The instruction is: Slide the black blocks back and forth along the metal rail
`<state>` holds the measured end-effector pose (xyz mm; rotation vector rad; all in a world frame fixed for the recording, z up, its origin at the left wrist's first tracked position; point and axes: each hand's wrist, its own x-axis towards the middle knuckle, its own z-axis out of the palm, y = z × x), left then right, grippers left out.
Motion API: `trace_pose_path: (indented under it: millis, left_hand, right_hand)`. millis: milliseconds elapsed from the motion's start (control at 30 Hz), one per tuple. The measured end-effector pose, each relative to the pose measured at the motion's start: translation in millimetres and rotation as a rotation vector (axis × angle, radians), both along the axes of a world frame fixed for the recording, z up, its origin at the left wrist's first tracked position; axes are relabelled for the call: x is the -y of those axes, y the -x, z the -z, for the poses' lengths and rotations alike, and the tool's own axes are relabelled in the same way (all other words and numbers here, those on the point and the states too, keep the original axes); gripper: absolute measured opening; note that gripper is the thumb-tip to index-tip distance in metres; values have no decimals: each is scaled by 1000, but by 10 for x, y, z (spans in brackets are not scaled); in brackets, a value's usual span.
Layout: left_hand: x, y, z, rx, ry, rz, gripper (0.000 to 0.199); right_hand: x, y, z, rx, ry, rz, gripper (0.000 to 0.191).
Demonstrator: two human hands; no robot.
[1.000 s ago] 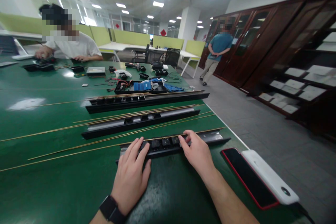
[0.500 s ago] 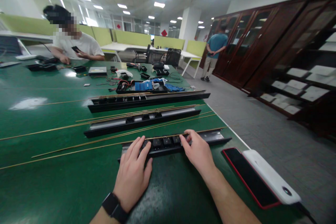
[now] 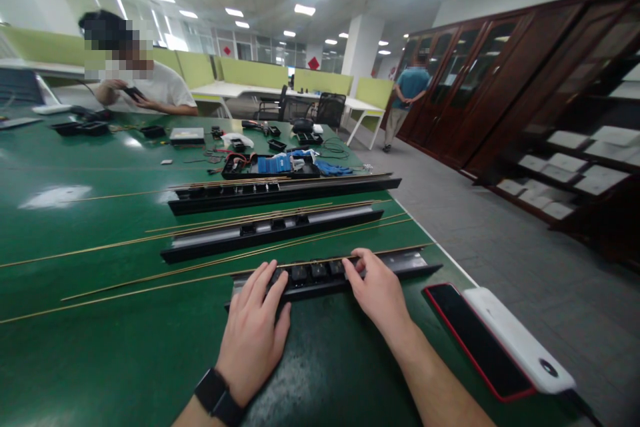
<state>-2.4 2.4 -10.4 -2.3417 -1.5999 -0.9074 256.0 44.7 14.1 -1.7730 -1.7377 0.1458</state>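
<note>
The short black plastic socket strip with a metal channel [image 3: 330, 273] lies flat on the green bench [image 3: 100, 347], close to its near right corner, with its long axis running left to right across the person's front and rising slightly toward the right edge. It sits directly ahead of both hands, so neither has to reach far; the left hand [image 3: 253, 333] covers its left end and the right hand [image 3: 377, 290] sits nearer its middle, leaving the bare metal right end uncovered.

The left hand is spread flat, fingers extended, with the fingertips resting on the strip's near edge and the palm on the bench surface. The right hand is loosely open too, fingers bent down onto the row of black socket modules; whether the fingertips press a module or only touch it is hard to tell from this angle. Neither hand grips anything.

Thin brass rods [image 3: 150, 283] lie along the bench just behind the strip, parallel to it. A red-edged dark phone [image 3: 470, 340] and a white power bank [image 3: 517, 340] lie beside the right forearm at the bench's right edge.
</note>
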Motion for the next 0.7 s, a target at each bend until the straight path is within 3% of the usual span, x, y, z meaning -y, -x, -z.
trace_pose_path:
  millis: [700]
  left_hand:
    - [6,-7,-15,17,2,-1,45]
  right_hand:
    - [-3,-7,14,3,-20,-5,35]
